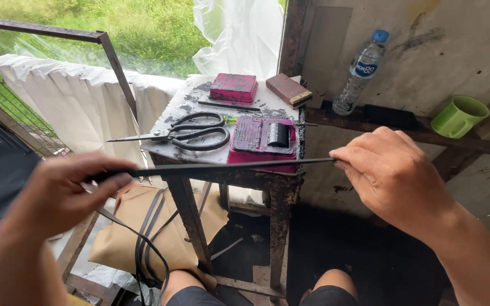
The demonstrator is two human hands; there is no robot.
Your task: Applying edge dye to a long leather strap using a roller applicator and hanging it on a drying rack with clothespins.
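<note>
We are holding the thin black strip [211, 167] stretched level in front of the table [185, 102], left hand [66, 192] and right hand [389, 173] fingers pinching its ends, probably to keep it straight.

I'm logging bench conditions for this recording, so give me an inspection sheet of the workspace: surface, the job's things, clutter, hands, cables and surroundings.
Surface: small metal stand, top stained and flaking, legs rusty.
Job's things: long thin black strip, held level between both hands in front of the stand.
Clutter: large black scissors, pink tray with a black roller, pink block, brown block.
Hands: left hand pinches the strip's left end; right hand pinches its right end.
Cables: nothing seen; loose black strips hang below over a tan sheet.
Surroundings: water bottle and green mug on a ledge, white cloth over a rail, grass beyond.
</note>
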